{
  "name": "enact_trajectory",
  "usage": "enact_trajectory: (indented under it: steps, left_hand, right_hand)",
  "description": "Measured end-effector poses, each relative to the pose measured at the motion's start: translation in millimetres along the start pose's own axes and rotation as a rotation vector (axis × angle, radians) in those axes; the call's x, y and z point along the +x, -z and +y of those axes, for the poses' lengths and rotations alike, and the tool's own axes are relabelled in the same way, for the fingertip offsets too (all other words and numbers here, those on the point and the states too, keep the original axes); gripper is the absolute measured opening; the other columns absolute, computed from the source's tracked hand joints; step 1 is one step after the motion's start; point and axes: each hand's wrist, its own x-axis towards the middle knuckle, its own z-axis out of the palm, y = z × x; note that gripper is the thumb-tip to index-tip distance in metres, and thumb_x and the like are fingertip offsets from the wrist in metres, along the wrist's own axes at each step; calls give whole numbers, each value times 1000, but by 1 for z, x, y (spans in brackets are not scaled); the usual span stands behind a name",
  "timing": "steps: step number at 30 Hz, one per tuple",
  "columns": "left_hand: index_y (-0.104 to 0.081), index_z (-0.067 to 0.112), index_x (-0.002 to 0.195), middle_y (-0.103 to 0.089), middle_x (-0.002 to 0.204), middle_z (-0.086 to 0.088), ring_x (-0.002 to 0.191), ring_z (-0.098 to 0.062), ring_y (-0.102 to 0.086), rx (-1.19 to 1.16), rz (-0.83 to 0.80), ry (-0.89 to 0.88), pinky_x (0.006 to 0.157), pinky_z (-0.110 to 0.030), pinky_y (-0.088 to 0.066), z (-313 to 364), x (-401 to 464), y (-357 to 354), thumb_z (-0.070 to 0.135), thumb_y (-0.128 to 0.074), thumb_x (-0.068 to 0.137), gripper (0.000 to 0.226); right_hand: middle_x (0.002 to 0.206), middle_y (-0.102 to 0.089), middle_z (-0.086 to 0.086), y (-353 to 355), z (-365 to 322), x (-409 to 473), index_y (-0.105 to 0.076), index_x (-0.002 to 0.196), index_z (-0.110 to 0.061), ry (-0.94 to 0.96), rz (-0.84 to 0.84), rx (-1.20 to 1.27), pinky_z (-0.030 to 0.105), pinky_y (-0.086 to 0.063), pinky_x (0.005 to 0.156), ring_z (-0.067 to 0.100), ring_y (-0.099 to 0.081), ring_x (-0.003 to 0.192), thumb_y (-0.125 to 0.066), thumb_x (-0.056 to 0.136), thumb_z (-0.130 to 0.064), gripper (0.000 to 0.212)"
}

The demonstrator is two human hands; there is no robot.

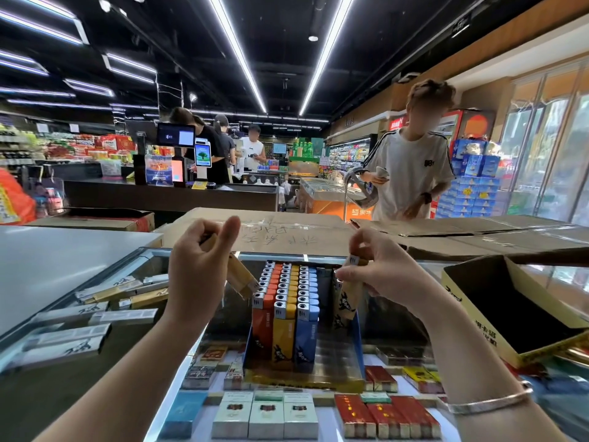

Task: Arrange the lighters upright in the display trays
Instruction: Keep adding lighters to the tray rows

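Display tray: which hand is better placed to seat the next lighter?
Right, probably. The right hand holds brown lighters roughly upright over the empty right columns of the display tray; the left hand holds its lighter tilted, left of the tray.

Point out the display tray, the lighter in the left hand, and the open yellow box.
display tray point(358, 339), head view: its blue right wall.
lighter in the left hand point(240, 277), head view: middle of its tan body, below the fingers.
yellow box point(471, 309), head view: its near yellow side wall.
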Motion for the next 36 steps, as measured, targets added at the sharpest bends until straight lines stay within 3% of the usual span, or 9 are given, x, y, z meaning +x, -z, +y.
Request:
enact_trajectory:
  steps: [4,7,12,15,17,26,30,31,36]
  left_hand:
    - [-50,20,73,-49,62,1,47,2,-51,-79,21,120,46,-8,-42,-2,1,1,47,-54,78,28]
    - [-51,22,77,-50,65,1,48,2,-53,-127,42,196,44,-10,-44,-4,2,0,49,-56,76,28]
    - [-51,27,80,-49,69,0,58,-7,-55,-127,77,296,45,-20,-45,-6,3,1,56,-54,74,29]
    - [-51,28,81,-48,71,-2,51,0,-54,-143,90,319,38,-15,-43,-9,4,1,46,-56,84,19]
    - [-51,28,82,-49,74,-2,58,-5,-54,-140,78,322,39,-13,-42,-10,5,1,40,-56,87,14]
    - [-52,25,81,-50,76,-3,62,-11,-50,-166,26,340,41,-17,-42,-15,4,-1,27,-57,88,9]
    - [-52,28,79,-51,78,-2,66,-13,-52,-180,15,357,47,-23,-45,-14,4,-3,27,-58,89,11]
    - [-52,27,79,-51,78,-2,67,-14,-52,-186,10,363,48,-24,-46,-14,4,-3,27,-58,88,11]
    - [-54,24,83,-52,77,-1,65,-12,-55,-227,-38,373,46,-23,-48,-9,2,-4,30,-62,85,10]
  right_hand:
    - [86,-55,12,0,1,-3,-49,82,-12,8,-93,-212,11,-42,46,1,-53,55,-77,72,-6,31]
    - [85,-57,11,-1,0,-6,-51,86,-14,-33,-178,-324,24,-52,56,11,-56,67,-75,75,-9,27]
    - [81,-57,3,-5,-2,-5,-49,83,-23,-24,-187,-398,20,-46,56,10,-55,66,-73,77,-9,28]
    - [80,-55,1,-5,-5,-7,-47,80,-24,1,-170,-444,24,-49,61,11,-55,69,-73,78,-9,30]
    - [79,-54,-1,-6,-7,-7,-47,79,-24,18,-155,-479,28,-51,65,12,-55,71,-73,77,-10,30]
    - [74,-48,-10,-11,-4,-7,-43,65,-29,80,-128,-570,20,-34,57,6,-46,70,-68,80,-10,36]
    - [73,-50,-11,-13,-7,-7,-53,71,-24,142,-100,-628,23,-40,61,7,-48,70,-70,82,-23,20]
    - [71,-52,-9,-12,-9,-7,-56,72,-21,171,-90,-566,23,-42,60,6,-48,66,-70,81,-27,18]
    - [55,-57,-10,-7,-21,-10,-62,69,-9,309,-47,259,8,-39,50,-2,-48,49,-69,69,-23,15]
